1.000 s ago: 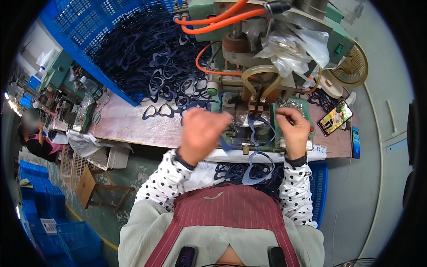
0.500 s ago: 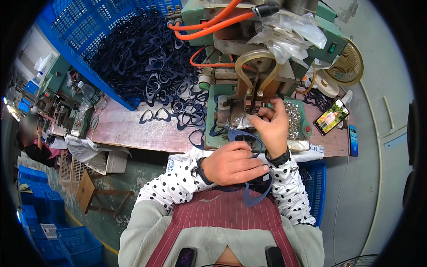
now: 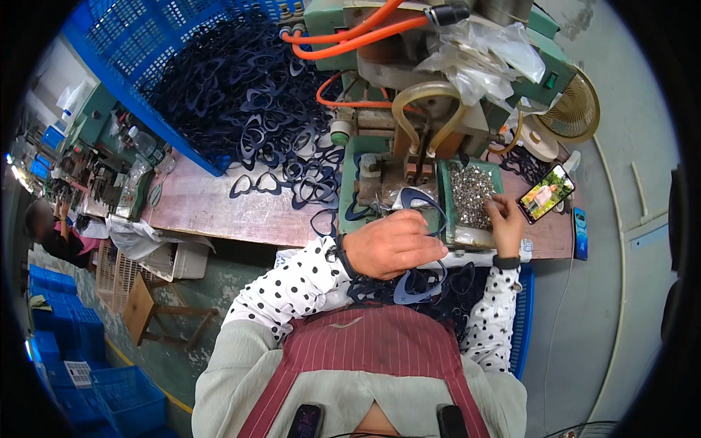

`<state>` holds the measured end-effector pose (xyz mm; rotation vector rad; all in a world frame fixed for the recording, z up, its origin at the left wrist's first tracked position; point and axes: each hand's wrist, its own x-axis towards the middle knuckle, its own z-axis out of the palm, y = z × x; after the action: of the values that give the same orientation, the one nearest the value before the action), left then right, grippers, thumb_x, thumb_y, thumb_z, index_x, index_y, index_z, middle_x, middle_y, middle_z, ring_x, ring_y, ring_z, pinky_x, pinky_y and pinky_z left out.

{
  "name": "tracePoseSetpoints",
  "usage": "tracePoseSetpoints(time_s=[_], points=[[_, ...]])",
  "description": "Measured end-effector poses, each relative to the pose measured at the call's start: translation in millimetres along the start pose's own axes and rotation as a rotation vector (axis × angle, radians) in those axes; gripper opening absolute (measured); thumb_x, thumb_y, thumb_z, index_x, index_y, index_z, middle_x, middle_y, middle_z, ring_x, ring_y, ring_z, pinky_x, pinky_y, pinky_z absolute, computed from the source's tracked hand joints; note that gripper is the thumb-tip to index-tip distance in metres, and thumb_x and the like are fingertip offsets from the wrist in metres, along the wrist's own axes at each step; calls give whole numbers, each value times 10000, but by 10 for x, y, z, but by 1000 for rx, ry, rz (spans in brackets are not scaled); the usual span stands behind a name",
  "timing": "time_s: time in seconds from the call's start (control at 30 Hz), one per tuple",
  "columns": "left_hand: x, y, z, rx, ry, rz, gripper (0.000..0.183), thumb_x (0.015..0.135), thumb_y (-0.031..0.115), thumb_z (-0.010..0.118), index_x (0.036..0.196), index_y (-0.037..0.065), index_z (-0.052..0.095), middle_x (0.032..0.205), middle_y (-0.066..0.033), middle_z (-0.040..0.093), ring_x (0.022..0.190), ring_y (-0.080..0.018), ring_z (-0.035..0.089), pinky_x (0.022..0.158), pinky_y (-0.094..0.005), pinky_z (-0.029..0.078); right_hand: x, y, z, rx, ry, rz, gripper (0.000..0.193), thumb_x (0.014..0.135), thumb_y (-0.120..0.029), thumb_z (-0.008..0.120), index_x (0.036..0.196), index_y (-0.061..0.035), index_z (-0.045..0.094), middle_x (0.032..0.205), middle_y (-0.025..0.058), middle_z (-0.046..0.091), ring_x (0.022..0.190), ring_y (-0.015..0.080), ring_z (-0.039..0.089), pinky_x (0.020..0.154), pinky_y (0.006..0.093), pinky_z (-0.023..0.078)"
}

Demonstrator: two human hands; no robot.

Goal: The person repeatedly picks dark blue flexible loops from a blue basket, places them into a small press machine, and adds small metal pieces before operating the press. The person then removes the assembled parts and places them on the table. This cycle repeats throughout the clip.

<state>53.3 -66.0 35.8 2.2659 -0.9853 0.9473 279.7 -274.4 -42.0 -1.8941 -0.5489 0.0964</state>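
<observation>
My left hand [image 3: 392,244] is closed on a dark blue heart-shaped glasses frame [image 3: 420,203] at the base of a green press machine [image 3: 409,109]. My right hand [image 3: 506,221] reaches into a green tray [image 3: 447,201] of small silver metal parts [image 3: 471,191], fingers pinched among them; whether it holds a part is hidden. More dark blue frames [image 3: 416,283] lie in my lap below the left hand.
A tipped blue crate [image 3: 131,51] spills many dark blue frames [image 3: 248,95] onto the worn bench [image 3: 204,208]. A phone with a lit screen [image 3: 545,193] lies right of the tray, a small fan [image 3: 575,109] behind it. Blue crates [image 3: 66,321] and another person [image 3: 51,226] are at left.
My right hand has moved from the machine's jaws rightward into the parts tray. My left hand stayed low with the frame, shifting slightly up toward the machine.
</observation>
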Motion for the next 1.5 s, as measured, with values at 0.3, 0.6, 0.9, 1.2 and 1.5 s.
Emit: tracePoseSetpoints(time_s=[0.3, 0.6, 0.9, 1.2, 1.5], points=[[-19, 56, 31, 107, -9, -43, 376, 787, 29, 602, 1162, 32, 626, 1106, -78, 650, 937, -257, 615, 927, -458, 450, -78, -10, 194, -557, 38, -236, 203, 805, -175, 691, 905, -1, 658, 835, 197, 653, 790, 373, 624, 709, 428, 486], [-981, -190, -230, 684, 388, -519, 312, 672, -15, 611, 969, 76, 644, 967, -73, 618, 874, -280, 571, 778, -407, 413, -67, 98, 252, -233, 241, -230, 175, 869, -184, 648, 956, -46, 710, 863, 149, 687, 772, 289, 652, 722, 361, 497], [-1752, -597, -490, 1062, 0, -1087, 128, 747, 102, 638, 869, 96, 677, 1306, -112, 532, 1225, -350, 420, 969, -492, 296, -149, 37, 291, -267, 319, -153, 151, 856, -165, 685, 940, -39, 680, 816, 127, 687, 693, 246, 666, 635, 330, 506], [-982, -187, -614, 544, 646, -1122, 137, 924, 150, 596, 862, 31, 568, 730, -135, 605, 608, -326, 539, 554, -369, 432, -145, -181, 386, -400, 327, -500, 68, 871, -60, 611, 927, -28, 635, 794, 159, 668, 700, 322, 655, 640, 374, 510], [-166, 168, -294, 689, 292, -284, 353, 732, 64, 665, 1073, 150, 686, 944, 31, 657, 823, -160, 593, 871, -387, 406, -156, -769, 513, -35, 131, -385, 77, 848, -25, 630, 915, -23, 668, 834, 118, 676, 702, 233, 633, 632, 302, 483]])
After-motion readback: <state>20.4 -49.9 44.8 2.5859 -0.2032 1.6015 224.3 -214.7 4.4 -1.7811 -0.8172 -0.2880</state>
